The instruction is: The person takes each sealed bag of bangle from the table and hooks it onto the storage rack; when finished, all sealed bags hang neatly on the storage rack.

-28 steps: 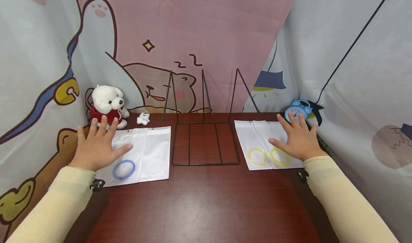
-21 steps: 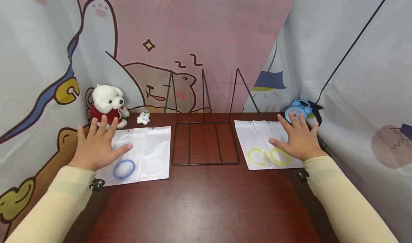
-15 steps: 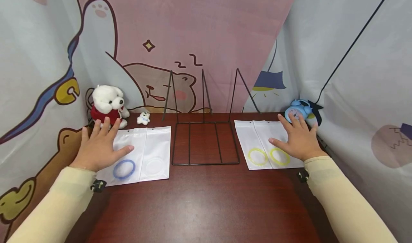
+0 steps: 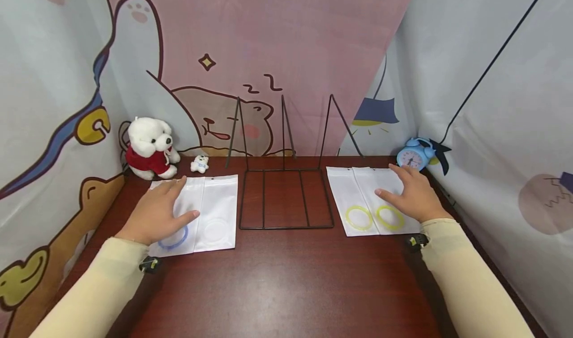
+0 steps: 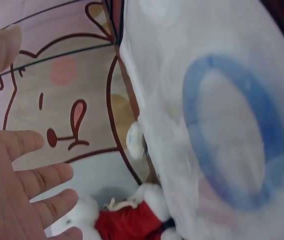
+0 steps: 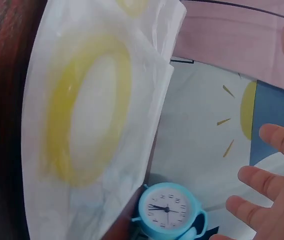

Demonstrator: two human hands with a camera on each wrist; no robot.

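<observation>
In the head view my left hand [image 4: 156, 211] hovers over a white translucent bag [image 4: 190, 198] with a blue ring [image 4: 172, 247] in it, hiding part of the ring. Its fingers are extended and hold nothing. Beside that bag lies another white bag [image 4: 220, 193] with a pale ring in it. My right hand [image 4: 416, 196] is over the outer of two white bags [image 4: 380, 181] on the right, thumb apart from the fingers and nothing held. Each of these bags contains a yellow ring [image 4: 389, 228]. The wrist views show the blue ring [image 5: 274, 140] and a yellow ring [image 6: 57, 120] through the bags.
Between the bag pairs stands a black wire rack [image 4: 286, 227] with tall pointed uprights. A plush dog [image 4: 149, 161] in red and a tiny white toy dog [image 4: 199, 164] sit at back left. A blue alarm clock [image 4: 411, 159] stands at back right. Printed cloth surrounds the table.
My left hand has moved rightward and nearer, its fingers coming together, and now overlaps the blue ring. My right hand's fingers have lowered and drawn closer together, uncovering the clock face.
</observation>
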